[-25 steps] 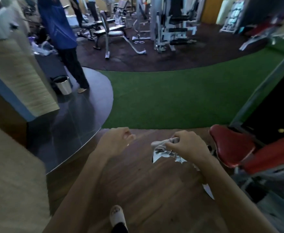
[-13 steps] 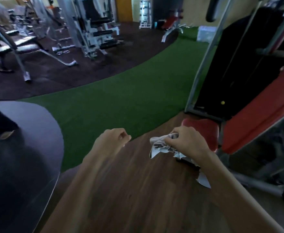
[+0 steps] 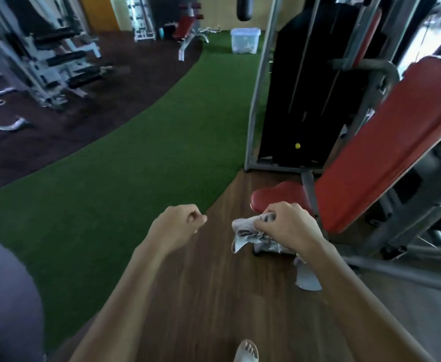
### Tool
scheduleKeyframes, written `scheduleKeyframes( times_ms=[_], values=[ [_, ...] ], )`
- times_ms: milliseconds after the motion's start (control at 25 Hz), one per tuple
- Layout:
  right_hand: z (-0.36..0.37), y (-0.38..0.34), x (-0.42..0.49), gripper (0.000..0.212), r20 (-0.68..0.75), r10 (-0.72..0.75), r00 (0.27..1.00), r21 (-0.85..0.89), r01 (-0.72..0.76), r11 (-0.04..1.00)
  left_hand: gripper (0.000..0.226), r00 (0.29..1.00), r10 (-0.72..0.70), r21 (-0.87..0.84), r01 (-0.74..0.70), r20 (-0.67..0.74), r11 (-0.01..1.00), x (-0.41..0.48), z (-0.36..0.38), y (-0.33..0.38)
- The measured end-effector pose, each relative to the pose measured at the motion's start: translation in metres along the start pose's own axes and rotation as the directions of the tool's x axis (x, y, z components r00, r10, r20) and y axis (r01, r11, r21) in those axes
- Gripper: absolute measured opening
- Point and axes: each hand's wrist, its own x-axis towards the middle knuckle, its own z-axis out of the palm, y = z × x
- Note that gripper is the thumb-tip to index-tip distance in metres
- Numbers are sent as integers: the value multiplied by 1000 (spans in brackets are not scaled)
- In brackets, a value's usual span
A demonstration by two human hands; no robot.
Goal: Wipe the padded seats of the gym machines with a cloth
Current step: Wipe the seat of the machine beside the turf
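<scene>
My right hand (image 3: pixel 290 226) grips a crumpled grey-white cloth (image 3: pixel 248 229), held in the air just in front of a small red padded seat (image 3: pixel 279 195). Part of the cloth hangs below my wrist. Behind the seat a long red padded backrest (image 3: pixel 386 142) slopes up to the right on a grey metal frame. My left hand (image 3: pixel 177 226) hovers to the left of the cloth, fingers curled into a loose fist with nothing in it.
A black weight stack (image 3: pixel 303 87) in a grey frame stands behind the seat. Green turf (image 3: pixel 141 152) runs left of the wooden floor (image 3: pixel 214 296). White machines (image 3: pixel 44 56), a red bench (image 3: pixel 188 30) and a clear plastic bin (image 3: pixel 245 40) stand further back. My foot (image 3: pixel 245 351) shows at the bottom.
The view has swung right and closer to the red machine, whose seat and backrest now loom larger. Both hands keep the same pose, the right still gripping the cloth.
</scene>
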Motion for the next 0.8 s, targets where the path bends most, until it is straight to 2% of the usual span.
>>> scheduleKeyframes(
  times_ms=[200,400,680,800],
  values=[
    [-15,7,77,27,-43,79,996,9,-79,997,24,992,110,10,-111,55,994,105,-11,26],
    [-33,25,134,28,-108,224,969,38,-221,975,26,966,200,18,-205,161,978,199,-3,48],
    [-36,52,213,24,-190,455,870,115,-441,890,30,848,401,65,-448,346,892,346,19,84],
    [-31,62,246,23,-204,533,821,139,-515,846,25,799,451,68,-516,398,854,403,30,90]
  ],
)
